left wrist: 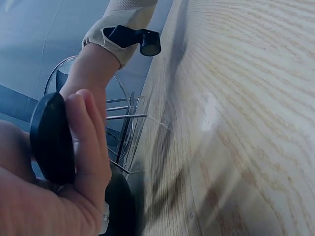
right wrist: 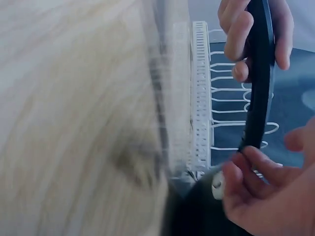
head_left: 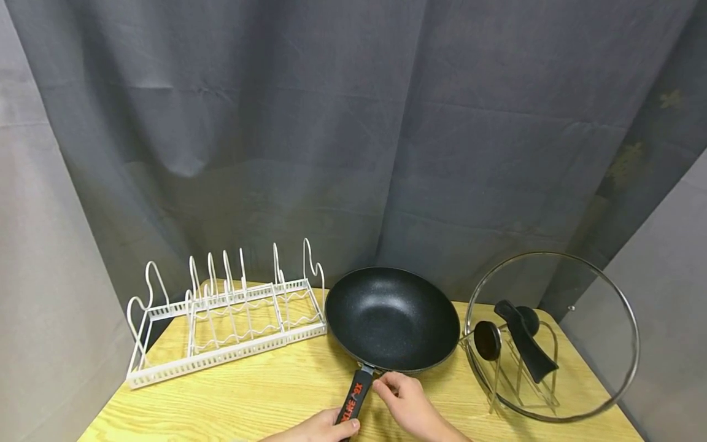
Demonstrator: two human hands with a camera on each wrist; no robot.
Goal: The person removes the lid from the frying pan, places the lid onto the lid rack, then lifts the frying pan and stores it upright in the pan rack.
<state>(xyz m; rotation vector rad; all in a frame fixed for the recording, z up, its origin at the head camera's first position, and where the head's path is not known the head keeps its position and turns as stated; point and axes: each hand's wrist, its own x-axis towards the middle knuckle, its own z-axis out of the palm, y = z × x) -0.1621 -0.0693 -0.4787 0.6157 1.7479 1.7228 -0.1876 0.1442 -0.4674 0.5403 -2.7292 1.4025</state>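
Observation:
A black frying pan [head_left: 392, 319] with sloping sides stands tilted in the middle of the head view. My left hand [head_left: 323, 426] grips its black handle [head_left: 353, 399], which has red lettering, with the thumb on top. In the left wrist view the left hand [left wrist: 91, 147] has its fingers curled around the handle [left wrist: 51, 137]. My right hand [head_left: 409, 402] is beside the handle's pan end with its fingers bent. In the right wrist view the right hand's fingertips [right wrist: 251, 153] meet the handle [right wrist: 259, 88]; whether they pinch it is unclear.
A white wire rack [head_left: 232, 313] with upright loops stands at left. On the right, a large glass lid [head_left: 552, 411] with a metal rim leans on a wire stand [head_left: 555, 344], with a brown knob [head_left: 487, 341] and a black curved handle [head_left: 525, 341]. A grey curtain [head_left: 331, 153] hangs behind.

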